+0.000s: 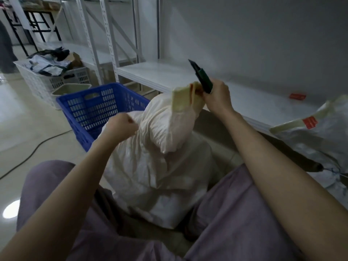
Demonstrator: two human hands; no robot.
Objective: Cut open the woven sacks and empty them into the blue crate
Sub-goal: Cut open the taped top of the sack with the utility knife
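Crates: one slatted blue plastic crate (90, 108) on the floor.
Sacks: two. A creased white woven sack (160, 166) stands between the person's knees, just before the crate; a taped grey second sack (320, 140) lies at right.
Knives: one green-handled knife (202, 79), blade up.
Hands: two. The left hand (120, 127) is fisted on the white sack's fabric; the right hand (218, 97) is wrapped round the knife at the taped top.

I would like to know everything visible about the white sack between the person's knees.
The white sack looks like crinkled woven plastic, full and bulging. It stands upright between the knees, next to the blue crate. Its top corner is sealed with yellowish tape. The left hand grips its side; the right hand, holding a green cutter, grips the taped corner.
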